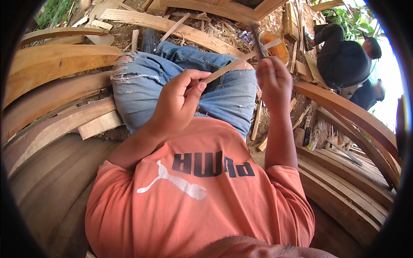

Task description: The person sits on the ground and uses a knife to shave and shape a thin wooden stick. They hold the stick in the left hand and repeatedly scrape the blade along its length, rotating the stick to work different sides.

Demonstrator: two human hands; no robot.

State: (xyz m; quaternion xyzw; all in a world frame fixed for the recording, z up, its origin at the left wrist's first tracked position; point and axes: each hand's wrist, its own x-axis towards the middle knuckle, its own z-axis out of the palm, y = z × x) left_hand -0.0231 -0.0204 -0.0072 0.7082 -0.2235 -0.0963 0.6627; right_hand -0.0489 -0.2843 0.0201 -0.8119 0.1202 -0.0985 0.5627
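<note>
Outdoors, seated among curved pale wooden planks (pixel 56 64) stacked on bare, chip-strewn ground (pixel 129 32). Held up over the lap: a thin, narrow strip of light wood (pixel 228 66), slanting from lower left to upper right. Left hand (pixel 178 101) closed around the strip's lower end, thumb and curled fingers pinching it, forearm rising from the orange short-sleeved shirt (pixel 202 193). Right hand (pixel 274 81) raised just beside the strip's upper part, fingers folded around a slim dark-handled tool (pixel 257 41) whose upper end crossed the strip near the top; what kind of tool, could not tell. Hands near each other, both gripping, neither spread. Beneath them, knees bent in torn, faded blue jeans (pixel 189 81), frayed at the left knee. Just behind the strip's far end, a round orange-brown wooden piece (pixel 277 49) lay on the ground. More bent wooden boards (pixel 344 112) arched along the right side, with flat slats (pixel 348 185) layered below them. Farther off at upper right, another person in dark clothing (pixel 342 60) bent forward, well apart from the hands, green leaves (pixel 348 19) behind.
</note>
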